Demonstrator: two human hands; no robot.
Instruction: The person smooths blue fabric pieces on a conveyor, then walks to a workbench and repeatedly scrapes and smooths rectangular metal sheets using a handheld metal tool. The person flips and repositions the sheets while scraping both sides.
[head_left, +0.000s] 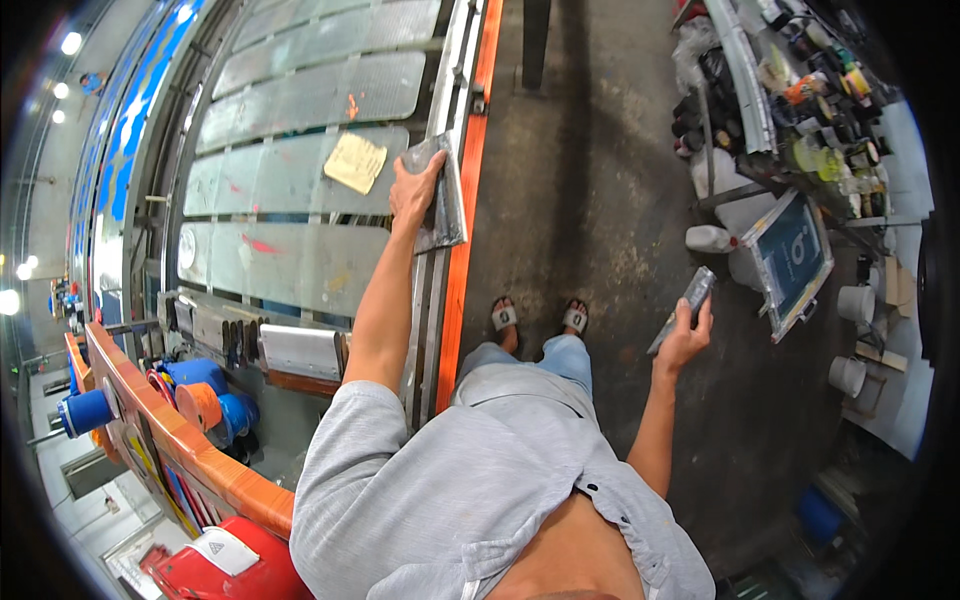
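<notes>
My left hand [413, 188] is closed over the upper part of a long grey metal-looking piece [450, 205], which leans at the right edge of the slatted machine bed [310, 255]. To the left of this hand, a yellowish sheet of paper [355, 162] lies on one of the grey plates. Off to the right, over the floor, my right hand [686, 335] grips a narrow, silvery-grey bar-like object [702, 287] that sticks out past the fingers at both ends. Its exact kind cannot be made out.
An orange rail [460, 290] runs along the bed's right side. A framed printing screen [793, 255] and a white jug [710, 238] stand at the right, below a shelf crowded with bottles [825, 130]. Blue and orange buckets [198, 405] and a red machine part [240, 570] are at lower left.
</notes>
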